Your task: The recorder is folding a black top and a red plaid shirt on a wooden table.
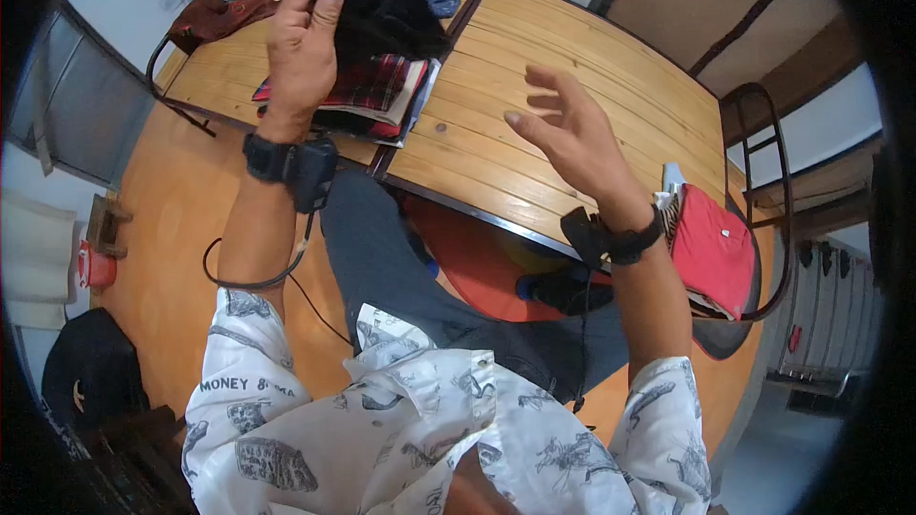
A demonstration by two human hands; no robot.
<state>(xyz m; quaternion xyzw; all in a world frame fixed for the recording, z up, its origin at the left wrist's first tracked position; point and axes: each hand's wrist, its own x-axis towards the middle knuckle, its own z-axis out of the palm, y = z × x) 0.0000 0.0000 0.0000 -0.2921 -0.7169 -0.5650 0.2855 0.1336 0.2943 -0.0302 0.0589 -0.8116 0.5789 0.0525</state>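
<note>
The light is bright and quite even, with a white shine on the front edge of the counter [620,67]. The black cloth [377,5] shows few details. Toward the dark corners, straight lines bend strongly.

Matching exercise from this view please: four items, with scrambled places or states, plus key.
Items:
1. black cloth
2. right hand
3. red folded cloth
4. brown cloth

Places or states:
A. at the right end of the wooden surface
B. at the left end of that surface
C. gripped by the left hand
D. open, holding nothing

Pairs: 1-C, 2-D, 3-A, 4-B
</note>
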